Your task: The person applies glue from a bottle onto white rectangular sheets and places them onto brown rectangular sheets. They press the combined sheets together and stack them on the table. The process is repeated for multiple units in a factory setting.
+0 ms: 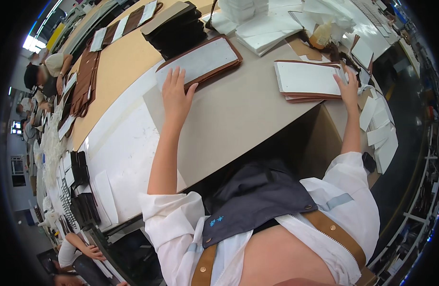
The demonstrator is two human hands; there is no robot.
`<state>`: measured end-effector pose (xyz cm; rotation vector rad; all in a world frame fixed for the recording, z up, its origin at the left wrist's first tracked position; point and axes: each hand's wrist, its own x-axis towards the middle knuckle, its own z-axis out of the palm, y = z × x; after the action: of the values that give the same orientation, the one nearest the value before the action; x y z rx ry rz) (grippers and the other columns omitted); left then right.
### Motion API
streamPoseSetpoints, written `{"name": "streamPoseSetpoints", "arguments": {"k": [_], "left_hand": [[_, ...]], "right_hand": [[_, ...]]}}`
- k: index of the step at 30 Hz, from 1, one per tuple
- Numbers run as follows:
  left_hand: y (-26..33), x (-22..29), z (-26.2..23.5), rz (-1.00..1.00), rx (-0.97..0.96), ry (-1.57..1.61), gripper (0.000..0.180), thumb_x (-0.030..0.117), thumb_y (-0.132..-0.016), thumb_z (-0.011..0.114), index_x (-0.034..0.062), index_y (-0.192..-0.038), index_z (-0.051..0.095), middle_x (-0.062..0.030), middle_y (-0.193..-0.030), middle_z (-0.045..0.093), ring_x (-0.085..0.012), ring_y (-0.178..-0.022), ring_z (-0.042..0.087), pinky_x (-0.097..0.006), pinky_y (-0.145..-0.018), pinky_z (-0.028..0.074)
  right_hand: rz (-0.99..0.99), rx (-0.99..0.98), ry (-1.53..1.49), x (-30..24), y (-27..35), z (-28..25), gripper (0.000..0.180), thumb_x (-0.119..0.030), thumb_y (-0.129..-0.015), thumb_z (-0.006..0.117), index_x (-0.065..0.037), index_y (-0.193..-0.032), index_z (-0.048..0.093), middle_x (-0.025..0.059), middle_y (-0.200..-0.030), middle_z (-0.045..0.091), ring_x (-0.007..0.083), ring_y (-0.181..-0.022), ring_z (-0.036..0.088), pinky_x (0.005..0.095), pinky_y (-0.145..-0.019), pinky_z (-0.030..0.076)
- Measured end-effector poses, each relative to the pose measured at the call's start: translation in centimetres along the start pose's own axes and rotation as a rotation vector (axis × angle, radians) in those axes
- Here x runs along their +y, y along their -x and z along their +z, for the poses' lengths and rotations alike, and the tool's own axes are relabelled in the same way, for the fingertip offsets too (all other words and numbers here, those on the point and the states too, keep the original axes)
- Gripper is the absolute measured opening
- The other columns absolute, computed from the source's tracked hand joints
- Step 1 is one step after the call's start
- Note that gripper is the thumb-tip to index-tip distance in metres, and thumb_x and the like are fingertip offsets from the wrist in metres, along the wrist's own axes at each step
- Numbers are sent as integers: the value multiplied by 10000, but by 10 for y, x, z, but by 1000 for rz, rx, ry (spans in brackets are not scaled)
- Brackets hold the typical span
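Left hand (175, 93) lies flat and spread on the grey tabletop (238, 114), fingertips touching the near corner of a brown-edged panel stack (200, 61) that runs away up and to the right. Right hand (349, 88), fingers open, presses the right end of a second brown-edged stack (309, 80), whose long axis lies across, leftward from that hand. Beyond sit black pieces (176, 28) and white sheets (262, 31).
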<state>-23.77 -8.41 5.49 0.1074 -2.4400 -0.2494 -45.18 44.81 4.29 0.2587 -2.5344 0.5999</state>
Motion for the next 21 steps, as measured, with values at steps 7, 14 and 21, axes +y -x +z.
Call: {"name": "streamPoseSetpoints", "arguments": {"k": [7, 14, 21], "left_hand": [[-28, -12, 27, 124, -181, 5, 476, 331, -838, 800, 74, -1207, 647, -108, -1297, 649, -324, -1264, 562, -461, -1070, 415], [-53, 3, 20, 100, -263, 125, 352, 285, -797, 838, 76, -982, 624, -80, -1130, 663, -319, -1087, 617, -442, -951, 465], [-59, -8, 16, 198, -308, 158, 285, 246, -801, 833, 75, -940, 653, -71, -1115, 655, -314, -1076, 607, -420, -954, 460]], "right_hand": [[-220, -22, -420, -121, 60, -2, 347, -219, -927, 724, -53, -1228, 679, 140, -1291, 635, 314, -1243, 557, 415, -1084, 413], [-478, -336, -646, -222, 124, 15, 259, -94, -866, 728, -56, -1119, 690, 121, -1277, 603, 336, -1228, 538, 437, -1041, 450], [-523, -384, -718, -242, 142, 29, 253, -42, -842, 726, -52, -1093, 691, 106, -1289, 611, 336, -1233, 540, 436, -1026, 459]]}}
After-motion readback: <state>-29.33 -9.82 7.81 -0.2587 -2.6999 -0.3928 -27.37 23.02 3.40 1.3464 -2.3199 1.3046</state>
